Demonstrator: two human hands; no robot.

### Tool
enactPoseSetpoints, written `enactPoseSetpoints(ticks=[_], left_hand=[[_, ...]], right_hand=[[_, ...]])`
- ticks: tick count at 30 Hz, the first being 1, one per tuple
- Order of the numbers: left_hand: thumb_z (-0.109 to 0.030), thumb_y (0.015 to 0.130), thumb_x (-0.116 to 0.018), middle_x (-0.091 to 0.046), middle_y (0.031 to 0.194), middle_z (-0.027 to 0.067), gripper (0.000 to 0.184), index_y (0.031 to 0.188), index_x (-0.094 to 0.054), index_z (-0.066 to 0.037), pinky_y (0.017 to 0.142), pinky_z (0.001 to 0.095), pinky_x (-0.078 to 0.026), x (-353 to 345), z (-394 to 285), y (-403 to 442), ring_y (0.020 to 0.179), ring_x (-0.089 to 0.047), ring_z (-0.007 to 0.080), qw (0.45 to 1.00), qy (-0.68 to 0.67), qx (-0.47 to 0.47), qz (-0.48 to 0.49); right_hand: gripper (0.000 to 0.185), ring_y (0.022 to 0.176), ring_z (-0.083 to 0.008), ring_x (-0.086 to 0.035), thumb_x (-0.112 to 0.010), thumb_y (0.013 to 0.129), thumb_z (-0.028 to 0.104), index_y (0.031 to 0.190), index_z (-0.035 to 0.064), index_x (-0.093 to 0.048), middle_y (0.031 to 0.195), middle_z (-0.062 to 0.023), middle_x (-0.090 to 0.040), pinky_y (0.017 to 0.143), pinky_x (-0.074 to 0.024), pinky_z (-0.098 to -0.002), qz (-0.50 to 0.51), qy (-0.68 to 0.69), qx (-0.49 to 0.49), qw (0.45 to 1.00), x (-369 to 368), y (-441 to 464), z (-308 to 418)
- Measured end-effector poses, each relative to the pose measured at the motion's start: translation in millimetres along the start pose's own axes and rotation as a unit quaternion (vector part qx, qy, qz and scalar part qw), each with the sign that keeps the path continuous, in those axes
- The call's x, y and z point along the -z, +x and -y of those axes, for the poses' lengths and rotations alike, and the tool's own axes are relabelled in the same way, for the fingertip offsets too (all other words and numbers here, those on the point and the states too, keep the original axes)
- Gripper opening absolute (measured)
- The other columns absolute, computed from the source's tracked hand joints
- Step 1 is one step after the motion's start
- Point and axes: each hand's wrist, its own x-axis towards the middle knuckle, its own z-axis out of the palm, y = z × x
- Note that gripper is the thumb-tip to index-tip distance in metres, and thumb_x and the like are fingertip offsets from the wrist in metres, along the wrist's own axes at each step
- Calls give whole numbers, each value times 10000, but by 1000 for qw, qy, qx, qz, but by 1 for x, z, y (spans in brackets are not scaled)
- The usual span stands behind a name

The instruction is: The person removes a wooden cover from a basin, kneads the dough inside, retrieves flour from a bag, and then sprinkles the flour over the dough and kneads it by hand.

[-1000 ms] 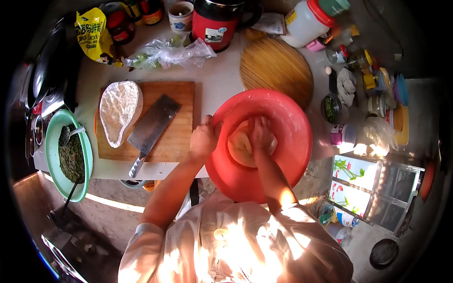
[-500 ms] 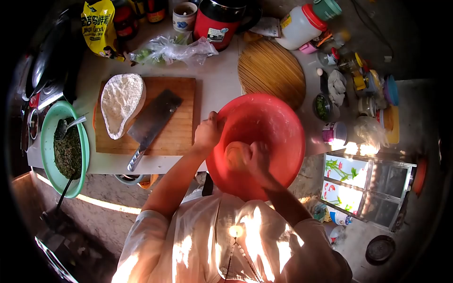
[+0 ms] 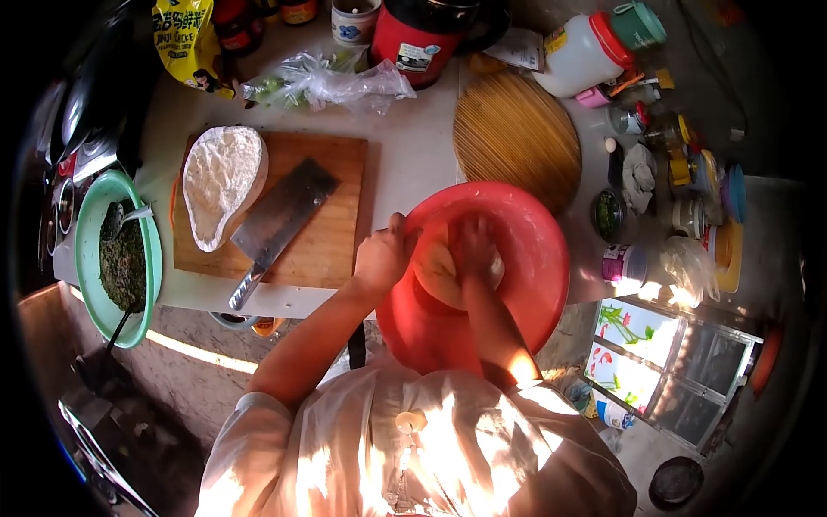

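A large red basin (image 3: pixel 525 293) sits at the table's front edge, holding a lump of pale dough (image 3: pixel 438 271). My left hand (image 3: pixel 383 257) is closed on the basin's left rim. Inside the basin, my right hand (image 3: pixel 474 246) presses into the dough's right side; its fingertips are partly lost in shadow and blur. Left of the basin lies a wooden cutting board (image 3: pixel 336 224) with a cleaver (image 3: pixel 289 215) and a white container of flour (image 3: pixel 222 181) on it. Behind the basin is a round ribbed wooden board (image 3: pixel 517 138).
A green basin (image 3: pixel 90 258) of dark chopped filling with a spoon stands at the far left. Along the back are a yellow packet (image 3: pixel 185 43), a plastic bag (image 3: pixel 336 82) and a red pot (image 3: pixel 418 43). Jars and a small bowl of greens (image 3: pixel 608 215) line the right.
My right hand lifted from the dough half a second ago and is now pressed into it again. The basin has tilted and shifted slightly, while my left hand has kept its rim.
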Motion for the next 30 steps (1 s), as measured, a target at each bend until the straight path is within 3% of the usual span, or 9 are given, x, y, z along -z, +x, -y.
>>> enactPoseSetpoints(ticks=[3, 6, 9, 12, 15, 17, 26, 29, 30], left_hand=[[-365, 881, -470, -594, 665, 225, 338, 911, -402, -35, 591, 495, -479, -1, -2, 5, 648, -586, 421, 999, 28, 11, 33], [-378, 885, -455, -599, 689, 227, 345, 923, -403, -39, 602, 490, -485, 0, -4, 6, 660, -590, 419, 999, 32, 19, 26], [-393, 884, -448, -609, 740, 236, 358, 928, -426, -38, 638, 481, -494, 5, -6, 8, 712, -602, 415, 998, 36, 35, 47], [-360, 872, -480, -597, 708, 245, 330, 904, -432, -35, 610, 502, -476, 0, -3, 7, 685, -585, 433, 999, 15, 20, 22], [-360, 871, -482, -597, 706, 245, 332, 899, -432, -33, 613, 499, -476, 1, -3, 6, 686, -585, 431, 1000, 10, 20, 21], [-393, 883, -450, -610, 743, 238, 362, 915, -432, -33, 648, 472, -494, 1, -4, 7, 723, -602, 411, 998, 21, 40, 42], [-315, 860, -515, -576, 644, 237, 303, 876, -429, -25, 585, 513, -444, -2, -1, 6, 658, -561, 444, 999, -18, 19, 30], [-305, 854, -524, -570, 637, 237, 294, 879, -431, -27, 595, 519, -439, -1, -3, 6, 664, -555, 445, 999, -18, 26, 24], [-303, 854, -523, -572, 643, 239, 290, 882, -433, -28, 601, 520, -440, -3, -1, 5, 668, -555, 448, 999, -27, 15, 17]], right_hand=[[317, 970, -355, -517, -435, 858, 343, 900, 56, -562, 1007, -166, -553, 795, -468, -477, -69, 15, -35, 997, 15, 13, 0], [454, 954, -376, -536, -358, 884, 419, 986, 45, -594, 1080, -191, -553, 818, -450, -471, 21, 37, -59, 997, 29, 7, 0], [591, 801, -403, -571, -349, 882, 505, 845, -19, -620, 803, -252, -586, 735, -444, -465, 161, 114, -108, 974, 52, -11, -11], [572, 711, -410, -569, -403, 867, 506, 811, -22, -619, 725, -275, -567, 690, -447, -461, 165, 122, -45, 978, 83, -46, -13], [390, 750, -382, -566, -472, 856, 383, 879, 22, -617, 831, -234, -593, 706, -438, -457, 211, 139, -102, 962, 77, -94, 3], [304, 783, -329, -558, -528, 818, 283, 1041, 79, -566, 901, -122, -582, 740, -440, -417, -119, 59, 131, 982, 62, -114, 12], [259, 892, -288, -548, -479, 829, 256, 994, 83, -580, 1002, -111, -562, 816, -429, -405, 0, -187, 246, 951, 28, -70, 20], [265, 890, -287, -557, -449, 849, 266, 964, 75, -592, 996, -121, -572, 821, -436, -403, 3, -291, 188, 938, 11, -29, -1], [277, 874, -310, -560, -425, 861, 272, 925, 65, -597, 968, -141, -580, 800, -445, -410, 45, -145, 71, 986, 1, -13, -12]])
